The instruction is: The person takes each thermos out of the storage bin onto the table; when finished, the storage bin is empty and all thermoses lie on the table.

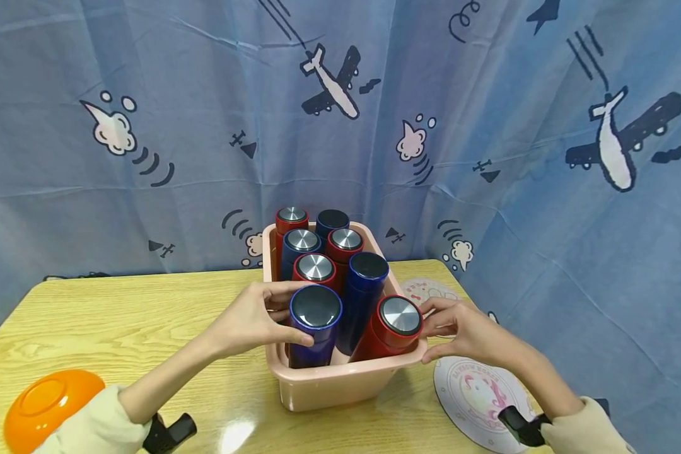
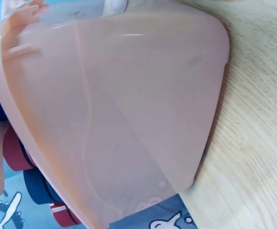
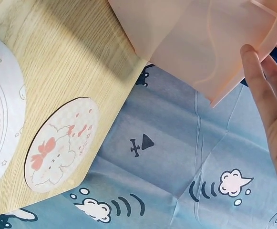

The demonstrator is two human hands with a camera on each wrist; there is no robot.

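The left hand (image 1: 255, 323) grips the front blue bottle (image 1: 319, 320) inside the pink bin (image 1: 340, 392); the right hand (image 1: 462, 328) pinches the rim (image 1: 396, 362), and the leaning red bottle (image 1: 387, 331) could slide if bumped

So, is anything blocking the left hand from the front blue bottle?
Nothing visible is: the left hand holds the blue bottle, thumb across its near side. It reaches over the left rim of the bin.

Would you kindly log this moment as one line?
left hand: grips front blue bottle; right hand: holds pink bin rim; nearest right hand: red bottle; table: orange bowl
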